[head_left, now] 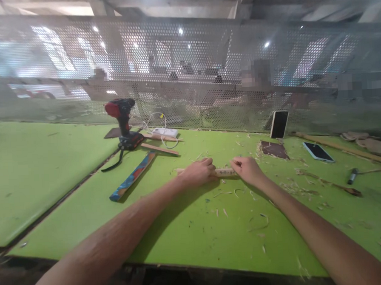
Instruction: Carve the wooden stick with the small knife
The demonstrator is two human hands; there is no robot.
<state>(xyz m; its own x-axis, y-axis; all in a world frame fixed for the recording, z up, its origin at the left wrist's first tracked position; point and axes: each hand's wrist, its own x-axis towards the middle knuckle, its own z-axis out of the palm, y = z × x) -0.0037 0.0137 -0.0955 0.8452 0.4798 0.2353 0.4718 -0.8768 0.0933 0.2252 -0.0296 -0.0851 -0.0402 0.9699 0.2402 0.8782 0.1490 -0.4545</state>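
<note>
A short, pale wooden strip [224,172] with small dark marks along its side lies across the green tabletop in front of me. Over its left part, my left hand [198,171] is closed, fingers wrapped round the wood. At the other end my right hand [248,170] is also closed, with thumb and curled fingers at the strip's tip. Whether anything small sits inside that right hand is hidden. Wood shavings [223,193] lie scattered round both hands.
Left stand a cordless drill [124,124], a blue-patterned wooden bar [133,177] and a white power strip [165,132]. Right are an upright phone [279,124], a flat phone [318,152], brown sandpaper-like sheet [274,149], a marker [352,175] and a long stick [344,147]. A perforated metal screen [199,74] closes the back.
</note>
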